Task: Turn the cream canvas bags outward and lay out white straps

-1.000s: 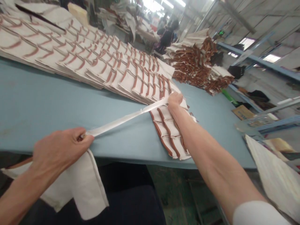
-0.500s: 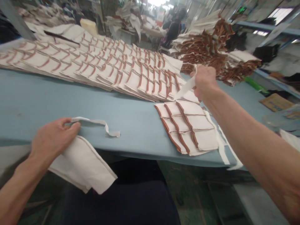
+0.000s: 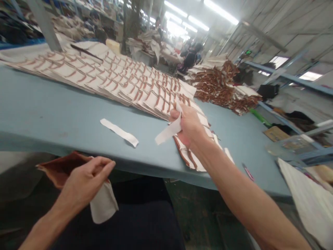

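Note:
Low at the table's front edge, my left hand (image 3: 82,182) is closed, its thumb and forefinger pressed together. A cream cloth piece (image 3: 104,205) with a brown inner side hangs from it, held by the curled fingers; their grip is partly hidden. On the blue table, a loose white fabric strip (image 3: 119,132) lies above that hand. My right hand (image 3: 189,125) pinches another white strip (image 3: 169,131), whose free end points down to the left. Partly hidden under my right forearm is a small stack of cream pieces with brown edges (image 3: 186,156).
Long overlapping rows of cream pieces with brown edges (image 3: 104,78) cover the back of the blue table (image 3: 65,118). A tall heap of brown-and-cream pieces (image 3: 215,81) stands behind at right. A small pink-handled tool (image 3: 248,172) lies on the right. Shelving (image 3: 293,76) and a seated person are beyond.
My left hand has let go of its white strip, which now lies on the table; the cloth's brown side shows. My right hand has come left and nearer with its strip. The view has shifted.

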